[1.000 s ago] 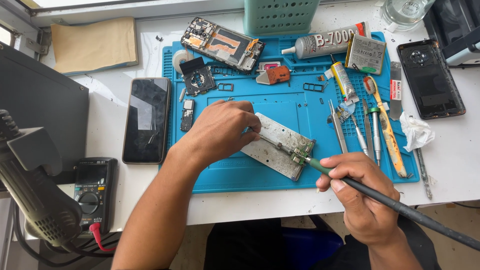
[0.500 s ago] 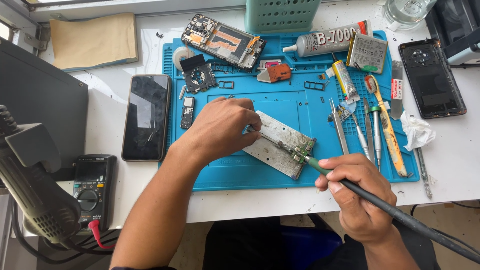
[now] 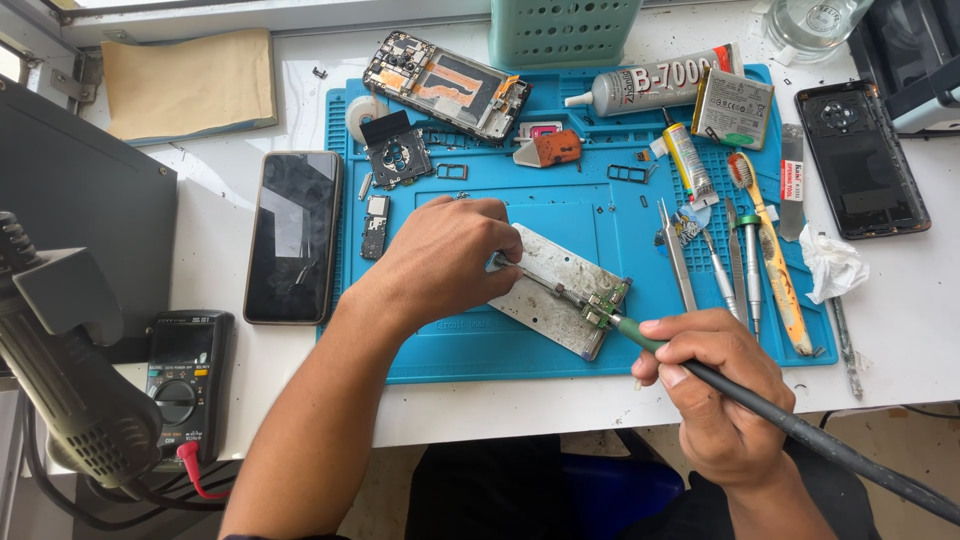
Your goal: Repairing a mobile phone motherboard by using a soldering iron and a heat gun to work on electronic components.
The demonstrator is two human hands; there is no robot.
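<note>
A metal holder plate (image 3: 555, 290) lies on the work mat (image 3: 450, 345) atop the table (image 3: 900, 340). A phone (image 3: 292, 235) lies left of the mat, a multimeter (image 3: 185, 375) before it, tweezers (image 3: 678, 255) right of the plate.

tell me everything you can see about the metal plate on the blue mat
The metal plate is a flat, dull grey rectangle with scuffed, stained patches. It lies tilted on the blue mat, near its front edge. A thin rod runs across its top, and a small green board sits at its right end. The left hand presses on its left end, while the right hand holds a soldering iron with its tip at the board.
</note>
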